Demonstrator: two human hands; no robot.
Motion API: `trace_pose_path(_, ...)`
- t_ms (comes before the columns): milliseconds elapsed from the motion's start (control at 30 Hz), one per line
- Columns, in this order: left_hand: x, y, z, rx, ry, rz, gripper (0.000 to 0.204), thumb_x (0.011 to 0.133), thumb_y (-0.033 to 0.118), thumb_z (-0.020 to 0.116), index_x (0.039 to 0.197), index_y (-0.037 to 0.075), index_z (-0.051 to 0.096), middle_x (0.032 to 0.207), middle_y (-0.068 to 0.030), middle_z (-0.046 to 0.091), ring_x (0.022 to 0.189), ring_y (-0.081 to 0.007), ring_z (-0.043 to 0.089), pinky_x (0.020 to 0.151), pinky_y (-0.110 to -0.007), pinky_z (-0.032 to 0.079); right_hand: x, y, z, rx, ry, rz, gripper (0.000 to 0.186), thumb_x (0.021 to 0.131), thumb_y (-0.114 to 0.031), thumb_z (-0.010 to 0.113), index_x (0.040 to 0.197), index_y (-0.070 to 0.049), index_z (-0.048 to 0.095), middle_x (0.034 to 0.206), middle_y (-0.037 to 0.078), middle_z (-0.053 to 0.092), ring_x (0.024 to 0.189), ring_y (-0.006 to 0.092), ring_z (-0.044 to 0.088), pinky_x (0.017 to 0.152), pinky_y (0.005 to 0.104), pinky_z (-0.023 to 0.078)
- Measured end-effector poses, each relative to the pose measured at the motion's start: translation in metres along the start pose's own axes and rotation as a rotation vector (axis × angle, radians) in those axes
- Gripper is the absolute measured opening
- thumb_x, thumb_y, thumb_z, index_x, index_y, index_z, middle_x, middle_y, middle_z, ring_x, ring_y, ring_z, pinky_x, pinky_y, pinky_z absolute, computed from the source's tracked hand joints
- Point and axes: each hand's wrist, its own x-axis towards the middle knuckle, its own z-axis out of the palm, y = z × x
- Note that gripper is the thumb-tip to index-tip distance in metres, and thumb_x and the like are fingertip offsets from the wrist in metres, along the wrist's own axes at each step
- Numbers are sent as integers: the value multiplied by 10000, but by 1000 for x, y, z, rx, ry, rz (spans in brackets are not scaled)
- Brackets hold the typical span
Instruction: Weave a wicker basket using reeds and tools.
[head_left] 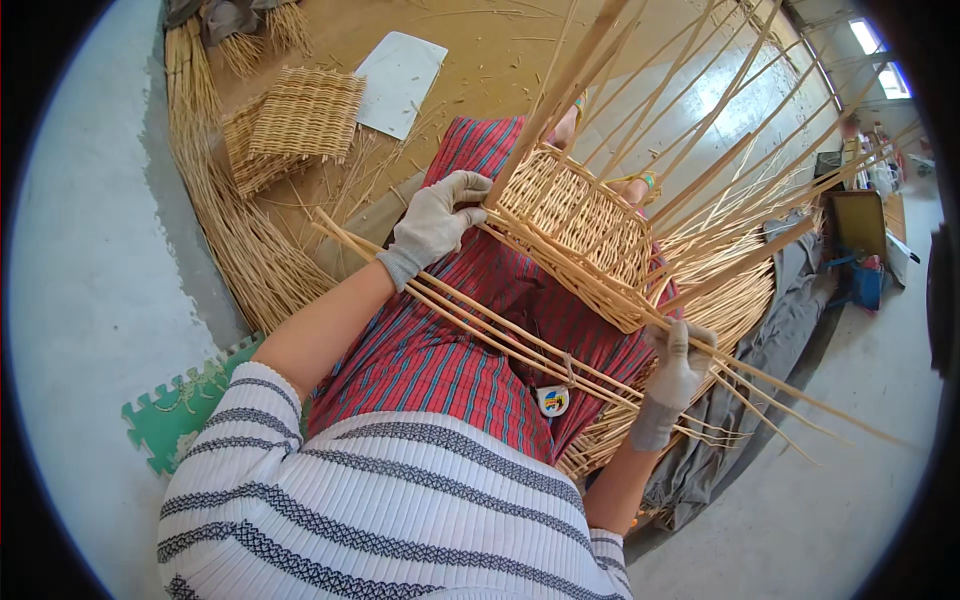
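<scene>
A partly woven wicker basket (575, 215) rests on my lap, with long stakes standing up from its rim. My left hand (440, 220), in a pale work glove, is closed on its left corner, beside a wide flat wooden stake (560, 90). At the right corner my right hand (678, 378), gloved too, has its fingers wrapped round thin willow rods that stick out past it to the right. Several loose rods (490, 335) lie across my lap, passing below both hands. A small white rounded case (552, 401) hangs among them.
Two woven wicker panels (305, 115) lie stacked on the floor near a white board (402, 82). Long bundles of rods (225, 220) line the left wall. To the right, more rods (735, 285) lie by a grey cloth (790, 320). A green foam mat (185, 415) sits at the left.
</scene>
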Motion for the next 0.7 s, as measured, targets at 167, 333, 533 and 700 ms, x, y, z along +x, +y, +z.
trace_pose_path(167,-6,5,24,453,220,765,515,874,8,687,1352,55,501,1274,-93,642,778,-100,632,468,-245,486,14,4,-12,-15,-16,40,98,965,-71,621,998,-46,532,899,107,650,788,211,695,704,343,616)
trace_pose_path(333,17,9,44,612,-312,-27,597,870,144,701,1398,41,441,996,-162,695,661,-227,692,595,-346,569,12,24,-22,-54,-85,42,90,983,-124,615,1018,-61,562,978,96,672,875,222,689,798,369,607)
trace_pose_path(533,26,6,35,351,-562,-132,261,965,176,610,1198,87,532,857,-64,644,526,-121,586,460,-279,508,22,10,-6,-52,-118,-22,118,984,-120,609,1049,-51,540,996,114,673,906,233,685,835,408,619)
trace_pose_path(700,9,-20,65,431,-117,262,151,986,217,589,1007,68,591,744,-77,637,479,-143,553,453,-302,465,76,-43,82,-582,-160,-430,151,927,-64,617,1008,54,663,996,107,685,942,160,651,854,297,503)
